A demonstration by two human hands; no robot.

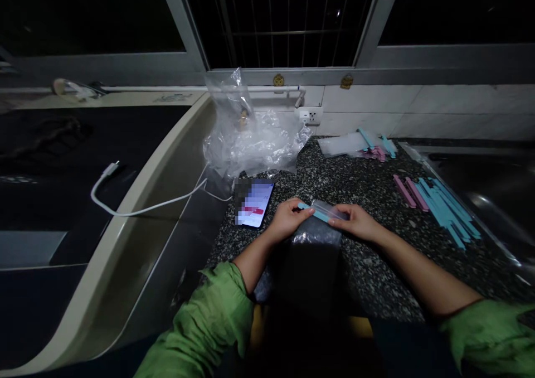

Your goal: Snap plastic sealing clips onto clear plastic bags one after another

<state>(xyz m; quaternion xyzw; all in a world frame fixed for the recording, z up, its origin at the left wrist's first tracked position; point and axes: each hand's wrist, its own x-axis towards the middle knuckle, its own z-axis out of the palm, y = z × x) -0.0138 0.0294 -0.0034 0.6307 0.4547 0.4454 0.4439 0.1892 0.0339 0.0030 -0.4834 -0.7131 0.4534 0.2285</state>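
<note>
My left hand (289,217) pinches one end of a light blue strip (321,216), thumb on top. Behind the strip lies a small clear zip bag (326,207), its right part between the thumb and fingers of my right hand (354,221). That thumb also rests near the strip's right end. Whether the strip is inside the bag or against it, I cannot tell. Just below my hands is a dark surface with a glossy plastic sheen (315,236). A lit phone (256,204) lies left of my left hand.
Several blue strips (449,208) and two pink strips (407,191) lie right on the speckled counter (368,191). Flat clear bags (340,144) with more strips sit behind. Crumpled plastic (259,144) stands at the back. A white cable (154,208) crosses left; a sink (493,183) is right.
</note>
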